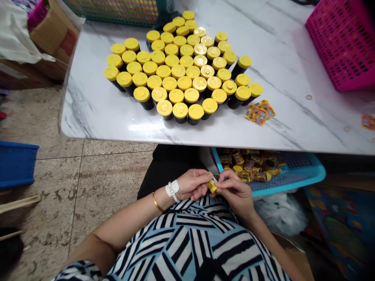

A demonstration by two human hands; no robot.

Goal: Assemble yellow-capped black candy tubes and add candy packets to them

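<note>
My left hand (195, 185) and my right hand (236, 192) meet over my lap, in front of the table edge. Between them is a small yellow wrapped tube (212, 185), pinched by the fingertips of both hands. Close beyond my right hand, a blue basket (304, 180) holds a pile of similar yellow labelled tubes (252, 166). On the marble-patterned table (114, 117) stand many black tubes with yellow lids (176, 96), packed upright side by side. A few small colourful packets (260, 113) lie to the right of them.
A pink basket (345, 47) stands at the table's right, and a green basket (117, 11) at the back left. Another packet (368, 121) lies near the right edge. Cardboard boxes (54, 35) and a blue container (17, 164) are at the left. A clear plastic bag (281, 214) sits below the blue basket.
</note>
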